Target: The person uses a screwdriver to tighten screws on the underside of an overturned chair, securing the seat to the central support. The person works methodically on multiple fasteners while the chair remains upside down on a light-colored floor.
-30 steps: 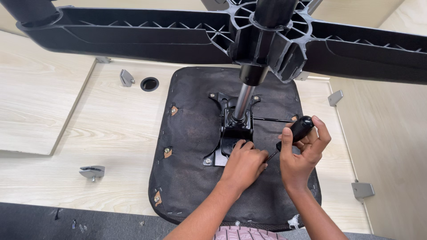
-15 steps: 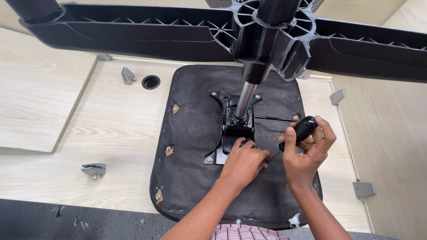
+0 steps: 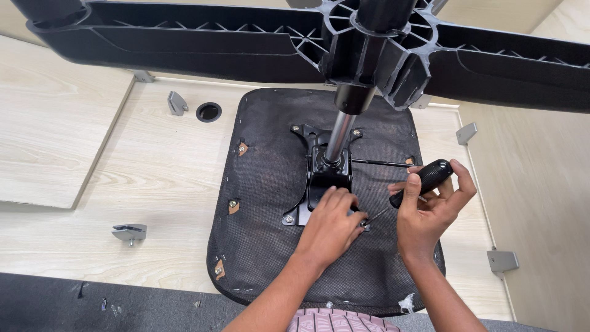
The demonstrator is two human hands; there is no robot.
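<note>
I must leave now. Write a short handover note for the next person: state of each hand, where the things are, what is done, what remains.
Left hand: rests on the black metal mounting plate, fingers at its lower right corner screw.
Right hand: shut on the black-handled screwdriver, tip at that same screw.
Things: the upturned black fabric-covered chair seat lies on the light wooden panel; the silver gas cylinder rises from the plate to the black plastic star base.
Done: screws show at the plate's two top corners and its lower left corner.
Left: the lower right screw; I cannot tell how tight it is.
</note>
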